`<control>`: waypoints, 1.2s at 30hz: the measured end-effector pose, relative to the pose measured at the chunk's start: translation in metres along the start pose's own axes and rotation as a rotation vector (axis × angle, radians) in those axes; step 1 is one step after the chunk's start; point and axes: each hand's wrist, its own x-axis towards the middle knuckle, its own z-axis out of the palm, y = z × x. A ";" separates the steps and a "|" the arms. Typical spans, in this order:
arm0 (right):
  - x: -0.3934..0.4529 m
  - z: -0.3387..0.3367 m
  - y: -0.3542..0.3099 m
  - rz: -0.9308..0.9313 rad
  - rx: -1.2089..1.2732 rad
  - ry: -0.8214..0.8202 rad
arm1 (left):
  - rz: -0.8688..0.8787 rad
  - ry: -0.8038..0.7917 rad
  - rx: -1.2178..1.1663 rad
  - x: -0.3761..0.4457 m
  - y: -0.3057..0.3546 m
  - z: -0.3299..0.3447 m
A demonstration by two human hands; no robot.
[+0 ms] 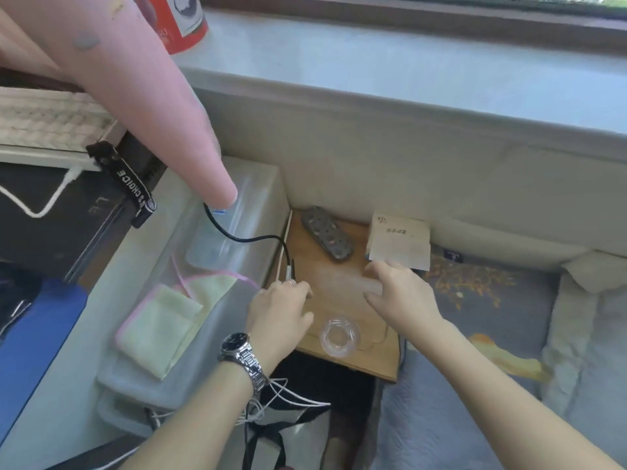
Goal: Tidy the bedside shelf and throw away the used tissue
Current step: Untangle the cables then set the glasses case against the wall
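The wooden bedside shelf [342,300] holds a grey power strip [327,237] at the back, a pale tissue pack [400,244] at the back right and a clear glass cup [340,338] near the front edge. My left hand [281,312], wearing a metal watch, hovers over the shelf's left edge with fingers loosely apart, just below the end of a black cable [252,237]. My right hand [398,291] hovers over the shelf's right side, fingers curled and spread just below the tissue pack. I see nothing in either hand. No crumpled tissue is visible.
A translucent plastic storage box [203,317] with a yellow-green cloth [159,329] on it stands left of the shelf. A pink padded shape [142,83] hangs over it. A bed with a patterned cover [492,300] lies to the right, and a pale window ledge [407,72] runs behind.
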 end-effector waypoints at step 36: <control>0.162 0.093 0.019 -0.160 -0.326 -0.063 | -0.154 -0.208 0.018 0.205 -0.038 0.094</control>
